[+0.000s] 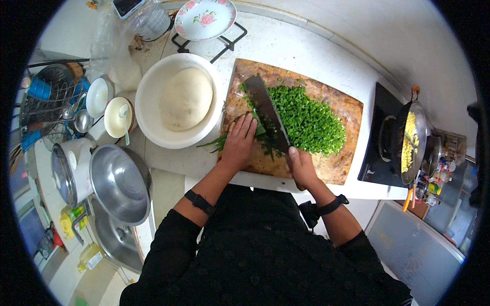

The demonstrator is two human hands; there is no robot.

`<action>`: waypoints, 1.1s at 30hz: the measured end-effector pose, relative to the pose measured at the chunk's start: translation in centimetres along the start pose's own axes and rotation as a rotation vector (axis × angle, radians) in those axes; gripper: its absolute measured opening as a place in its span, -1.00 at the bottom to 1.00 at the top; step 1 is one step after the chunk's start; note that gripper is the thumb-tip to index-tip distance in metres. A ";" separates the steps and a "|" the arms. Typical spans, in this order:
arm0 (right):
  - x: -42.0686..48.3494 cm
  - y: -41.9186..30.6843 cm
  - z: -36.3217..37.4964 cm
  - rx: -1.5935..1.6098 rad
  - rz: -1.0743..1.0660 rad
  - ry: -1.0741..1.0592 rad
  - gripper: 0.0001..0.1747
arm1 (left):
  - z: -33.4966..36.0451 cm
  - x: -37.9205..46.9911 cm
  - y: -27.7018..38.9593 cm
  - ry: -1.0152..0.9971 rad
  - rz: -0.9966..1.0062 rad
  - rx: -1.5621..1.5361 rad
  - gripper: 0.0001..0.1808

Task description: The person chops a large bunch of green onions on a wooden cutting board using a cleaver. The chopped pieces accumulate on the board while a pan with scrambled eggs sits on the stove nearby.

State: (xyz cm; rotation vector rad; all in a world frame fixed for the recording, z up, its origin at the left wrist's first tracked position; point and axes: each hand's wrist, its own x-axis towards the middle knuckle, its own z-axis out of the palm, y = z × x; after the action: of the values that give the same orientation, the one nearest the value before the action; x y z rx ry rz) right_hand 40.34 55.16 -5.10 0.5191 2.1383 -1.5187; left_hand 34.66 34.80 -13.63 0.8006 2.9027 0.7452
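Note:
My right hand (pixel 302 165) grips the handle of a dark-bladed cleaver (pixel 267 109), whose blade slants up and left across a wooden cutting board (pixel 252 69). Flat on uncut green chives (pixel 218 142) lies my left hand (pixel 241 139), just left of the blade, its fingers close together. The stalk ends stick out past the board's left edge. To the right of the cleaver spreads a large heap of finely chopped chives (pixel 310 120). Some cut bits cling to the blade. How far the blade has gone into the stalks is hidden.
Left of the board stands a white bowl (pixel 147 130) holding a dough ball (pixel 187 99). A floral plate (pixel 206 19) rests on a black pan support behind. At right, a wok (pixel 419 153) with scrambled egg (pixel 409 141) sits on a black cooktop (pixel 371 153). A steel basin (pixel 120 183) stands near the sink (pixel 111 237).

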 end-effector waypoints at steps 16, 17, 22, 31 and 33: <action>-5.0 -0.3 -0.9 -0.051 -0.141 -0.043 -0.43 | -2.1 -0.2 0.8 0.057 -0.143 -0.071 -0.21; -4.9 0.0 -0.8 -0.064 -0.154 -0.045 -0.43 | -2.3 -0.2 0.7 0.062 -0.129 -0.058 -0.23; -4.4 0.4 -0.9 -0.154 -0.159 -0.039 -0.43 | -2.2 0.1 1.8 0.122 -0.151 -0.121 -0.25; -4.6 -0.2 -1.2 -0.094 -0.087 -0.050 -0.43 | -1.7 0.3 3.1 0.079 -0.237 -0.074 -0.23; -4.7 -0.2 -1.2 -0.119 -0.093 -0.052 -0.42 | -2.3 0.1 2.1 0.073 -0.190 -0.131 -0.29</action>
State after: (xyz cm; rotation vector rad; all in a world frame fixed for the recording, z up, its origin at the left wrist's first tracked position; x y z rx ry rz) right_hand 43.91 56.03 -1.95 0.3395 2.2231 -1.4261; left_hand 35.20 35.45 -10.62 0.4874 2.9006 0.9500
